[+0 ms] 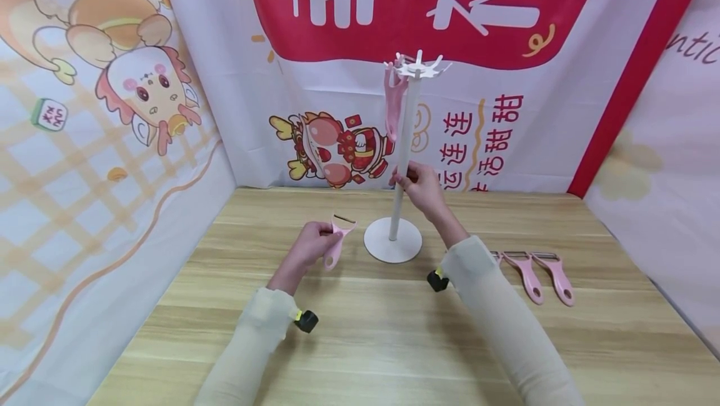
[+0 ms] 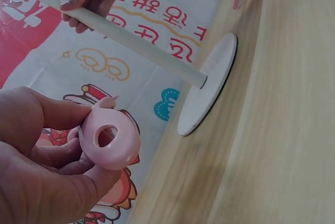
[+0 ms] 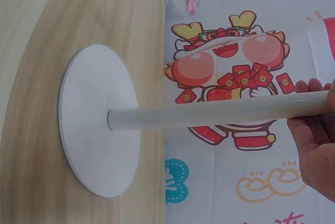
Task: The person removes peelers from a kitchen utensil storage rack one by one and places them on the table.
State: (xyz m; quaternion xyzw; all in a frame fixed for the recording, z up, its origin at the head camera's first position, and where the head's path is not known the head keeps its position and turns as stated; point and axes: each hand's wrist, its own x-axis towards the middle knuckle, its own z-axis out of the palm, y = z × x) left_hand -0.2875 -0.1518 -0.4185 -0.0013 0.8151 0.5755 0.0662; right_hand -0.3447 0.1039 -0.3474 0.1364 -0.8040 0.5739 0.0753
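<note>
A pink peeler (image 1: 335, 245) is pinched in my left hand (image 1: 312, 242), blade end pointing away and up, left of a white stand. In the left wrist view the holed handle end of the peeler (image 2: 111, 139) faces the camera. My right hand (image 1: 423, 188) grips the pole (image 1: 406, 143) of the stand about midway up; in the right wrist view the fingers (image 3: 315, 89) curl round it. The stand's round base (image 1: 393, 241) sits on the table. At its top is a ring of white hooks (image 1: 419, 69), from which another pink peeler (image 1: 394, 103) hangs on the left side.
Several pink peelers (image 1: 554, 275) lie on the wooden table (image 1: 371, 343) at the right, one partly hidden by my right sleeve (image 1: 495, 306). Printed cloth (image 1: 337, 87) hangs behind the table and along both sides.
</note>
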